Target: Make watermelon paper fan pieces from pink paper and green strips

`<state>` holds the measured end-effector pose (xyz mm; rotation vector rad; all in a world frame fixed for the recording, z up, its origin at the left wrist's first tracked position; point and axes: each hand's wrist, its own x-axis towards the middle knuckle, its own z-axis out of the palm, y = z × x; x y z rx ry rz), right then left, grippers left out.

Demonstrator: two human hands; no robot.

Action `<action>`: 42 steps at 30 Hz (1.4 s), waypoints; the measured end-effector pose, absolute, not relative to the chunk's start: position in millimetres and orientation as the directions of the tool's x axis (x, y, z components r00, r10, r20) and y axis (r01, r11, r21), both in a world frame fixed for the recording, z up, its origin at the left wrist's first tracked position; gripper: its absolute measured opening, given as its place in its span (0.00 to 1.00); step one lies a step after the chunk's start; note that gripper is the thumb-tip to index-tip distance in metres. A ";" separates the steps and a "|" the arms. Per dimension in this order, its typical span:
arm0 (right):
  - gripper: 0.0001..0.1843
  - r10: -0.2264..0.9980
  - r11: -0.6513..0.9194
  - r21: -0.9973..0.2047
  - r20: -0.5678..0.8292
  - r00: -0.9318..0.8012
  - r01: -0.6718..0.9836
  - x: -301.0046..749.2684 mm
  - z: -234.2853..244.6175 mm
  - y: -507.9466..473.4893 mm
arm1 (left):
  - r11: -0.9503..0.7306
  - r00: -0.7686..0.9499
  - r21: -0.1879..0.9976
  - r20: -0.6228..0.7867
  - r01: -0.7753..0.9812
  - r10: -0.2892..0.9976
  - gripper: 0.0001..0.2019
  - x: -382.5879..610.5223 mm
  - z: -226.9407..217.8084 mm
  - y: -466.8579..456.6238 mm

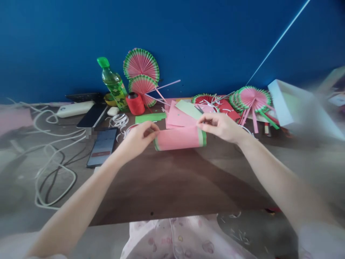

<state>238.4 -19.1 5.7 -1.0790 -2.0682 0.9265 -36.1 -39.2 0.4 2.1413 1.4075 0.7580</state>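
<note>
Between my two hands hangs a sheet of pink paper (178, 139) with pale and dark green bands at its two ends. My left hand (142, 136) pinches its upper left corner. With thumb and fingertips, my right hand (219, 126) grips the upper right corner. The sheet is held above the brown table (167, 183), its lower edge hanging down. Just behind it lie pink paper sheets (175, 113), a pale green sheet (188, 109) and a bright green strip (150, 118).
Pleated paper fans (141, 64) lean on the blue wall, beside a red thread spool (135, 103) and a green bottle (114, 82). More fans (252, 99) and a white box (299, 104) stand right. Phone (102, 147) and looped cables (55, 172) lie left.
</note>
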 end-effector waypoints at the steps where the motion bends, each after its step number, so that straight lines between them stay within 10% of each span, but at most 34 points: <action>1: 0.10 0.869 0.390 -0.842 0.203 -0.451 0.372 238.4 13.3 -16.3 | -0.326 0.297 0.722 0.174 0.610 0.939 0.07 -35.3 9.1 -36.6; 8: 0.10 0.907 0.301 -0.913 0.186 -0.377 0.275 234.7 23.2 8.2 | -0.178 0.156 0.909 0.128 0.376 0.979 0.11 -31.4 22.4 -14.8; 17: 0.05 0.803 0.564 -0.479 0.128 -0.582 0.673 220.8 -56.3 19.0 | -0.507 0.436 0.394 0.260 0.767 0.862 0.06 -41.6 -59.8 -2.0; 42: 0.13 0.600 0.800 -0.226 0.317 -0.734 0.556 223.3 -83.8 13.5 | -0.713 0.691 0.004 0.246 0.701 0.680 0.08 -46.6 -72.2 -4.4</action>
